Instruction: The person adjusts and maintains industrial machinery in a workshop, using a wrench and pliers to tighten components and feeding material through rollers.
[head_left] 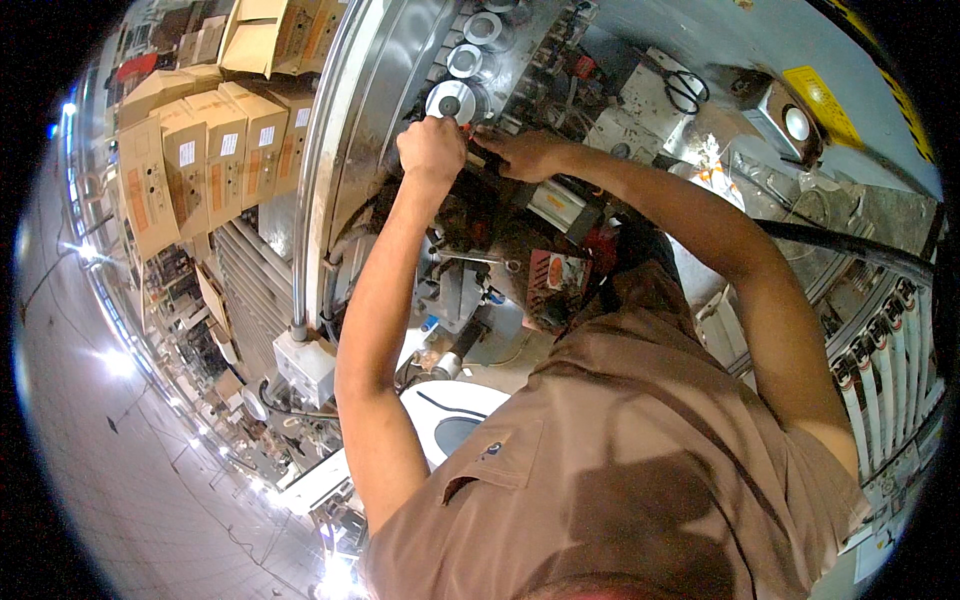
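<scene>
Silvery disc (440, 95), brown shirt (640, 430) — tan cartons (228, 150)

Toward twelve o'clock, a metal machine bed (527, 45) carries a row of round silvery parts (465, 61), their flat faces turned up toward the view. Toward one o'clock and a little past it, a pale, stained metal ledge (638, 104) bears a pair of black-handled scissors (672, 76), lying flat with both loops toward the two o'clock side. Farther out at two o'clock stands a small brownish box (772, 122) with a round white face. Nearer in, also at two, sits a crumpled, shiny clear wrapping (712, 172) (glare hides much of its shape).
</scene>
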